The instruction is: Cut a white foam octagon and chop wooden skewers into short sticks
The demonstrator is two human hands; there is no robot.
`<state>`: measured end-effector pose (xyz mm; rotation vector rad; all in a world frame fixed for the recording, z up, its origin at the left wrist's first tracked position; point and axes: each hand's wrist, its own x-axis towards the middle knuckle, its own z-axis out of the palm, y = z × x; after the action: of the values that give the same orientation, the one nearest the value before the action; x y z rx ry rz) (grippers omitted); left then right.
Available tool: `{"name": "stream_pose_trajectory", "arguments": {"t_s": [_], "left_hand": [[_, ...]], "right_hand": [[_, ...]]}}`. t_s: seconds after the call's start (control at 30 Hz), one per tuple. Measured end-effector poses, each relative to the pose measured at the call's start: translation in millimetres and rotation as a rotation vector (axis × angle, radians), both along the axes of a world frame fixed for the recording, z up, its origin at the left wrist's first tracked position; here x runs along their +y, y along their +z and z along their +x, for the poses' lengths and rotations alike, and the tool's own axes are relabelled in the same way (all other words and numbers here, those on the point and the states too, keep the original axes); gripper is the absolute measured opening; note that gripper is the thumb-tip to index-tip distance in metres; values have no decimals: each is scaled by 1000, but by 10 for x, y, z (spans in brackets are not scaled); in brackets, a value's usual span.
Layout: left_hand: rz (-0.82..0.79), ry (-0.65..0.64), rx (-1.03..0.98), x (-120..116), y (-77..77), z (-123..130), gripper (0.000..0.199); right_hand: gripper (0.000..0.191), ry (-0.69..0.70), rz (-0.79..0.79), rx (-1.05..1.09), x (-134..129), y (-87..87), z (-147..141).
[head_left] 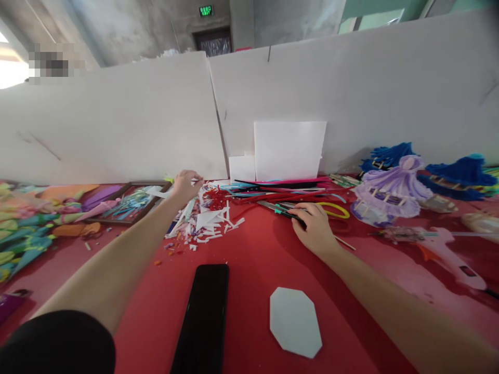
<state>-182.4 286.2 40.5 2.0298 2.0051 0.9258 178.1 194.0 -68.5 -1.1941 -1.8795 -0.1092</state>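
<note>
My right hand (314,226) is closed around the dark handle of a utility knife (281,209) with teal parts, low over the red table. Its blade end points left toward a bundle of pipe cleaners (288,193) in red, black, pink and blue. Just behind that hand lies a yellow loop-shaped handle (336,210). My left hand (187,184) is over the far edge of a heap of white and coloured scraps (210,219), its fingers bent together; whatever they hold is too small to make out. Nearer me lies a white board piece with cut corners (295,322).
A black phone (205,317) lies at the front. To the right are a pink glue gun (448,252) and purple and blue fuzzy roofed models (390,192). White boards (290,150) lean against the white partition (390,93). Coloured craft pieces (23,234) crowd the left.
</note>
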Motion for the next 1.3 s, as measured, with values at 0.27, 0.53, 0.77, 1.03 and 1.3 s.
{"name": "stream_pose_trajectory", "arguments": {"t_s": [0.27,0.53,0.77,1.03,1.3], "left_hand": [[-14,-46,-744,-399,159,403,32],[-263,-325,-1103,-1287,303,982,12],[-494,-599,-1103,-1726,205,1273,12],[-515,-711,-1064,-1867,180,1411,6],[-410,-585,-824,-1923,61,1421,10]], "right_hand": [[20,3,-1,122,31,33,42],[17,129,-13,283,-336,369,-125],[12,456,-366,674,-832,732,-416],[33,702,-345,799,-958,872,-445],[19,653,-354,704,-924,843,-415]]}}
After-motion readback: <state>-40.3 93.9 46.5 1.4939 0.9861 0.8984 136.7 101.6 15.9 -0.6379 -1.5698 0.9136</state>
